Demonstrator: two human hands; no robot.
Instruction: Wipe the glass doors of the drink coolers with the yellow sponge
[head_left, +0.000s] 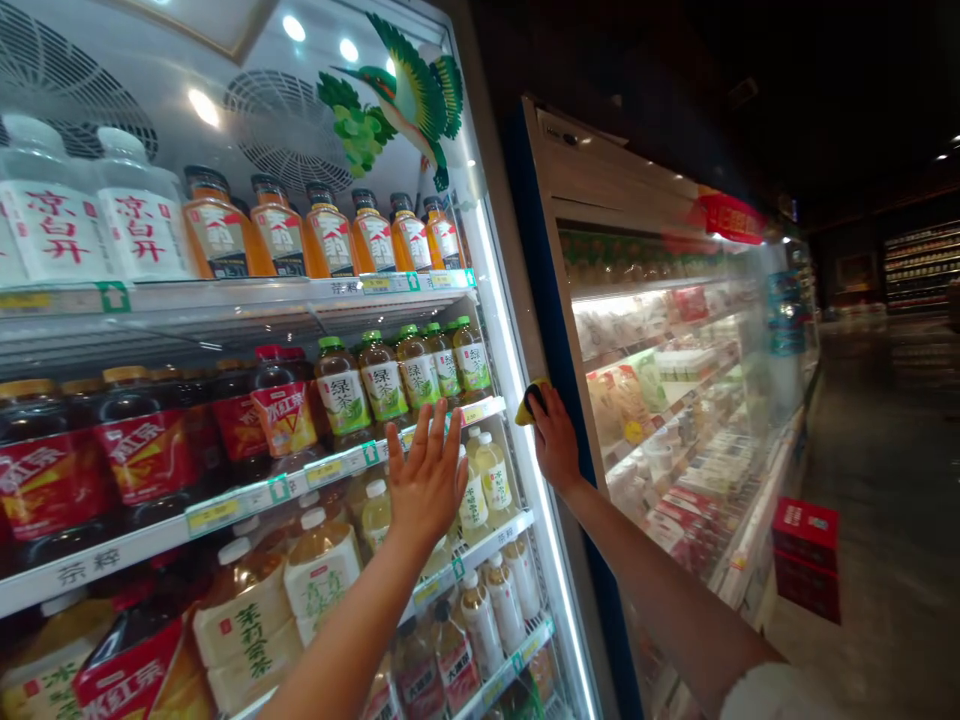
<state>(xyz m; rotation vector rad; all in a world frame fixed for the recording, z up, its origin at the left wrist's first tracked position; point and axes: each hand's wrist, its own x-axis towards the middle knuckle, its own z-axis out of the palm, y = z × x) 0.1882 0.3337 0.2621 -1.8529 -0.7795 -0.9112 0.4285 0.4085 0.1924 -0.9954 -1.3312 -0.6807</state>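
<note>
My left hand [426, 480] is spread open with nothing in it, its palm toward the glass front of a lit drinks cooler, over the shelf edge below the green-capped tea bottles [384, 378]. Farther right, my right hand [553, 432] holds a yellow and dark pad [529, 402] against the cooler's right frame [506, 280]. Its fingers lie bent over the pad and partly cover it. Behind the glass, bottles with orange drink [330, 238] stand on the upper shelf, and dark bottles with red labels [142, 445] are at the left.
An open-fronted refrigerated case [645, 190] with packaged food stands to the right. Red boxes [806, 560] sit on the floor beside it, near the aisle [870, 440]. A bird sticker [409, 100] is on the cooler's upper glass.
</note>
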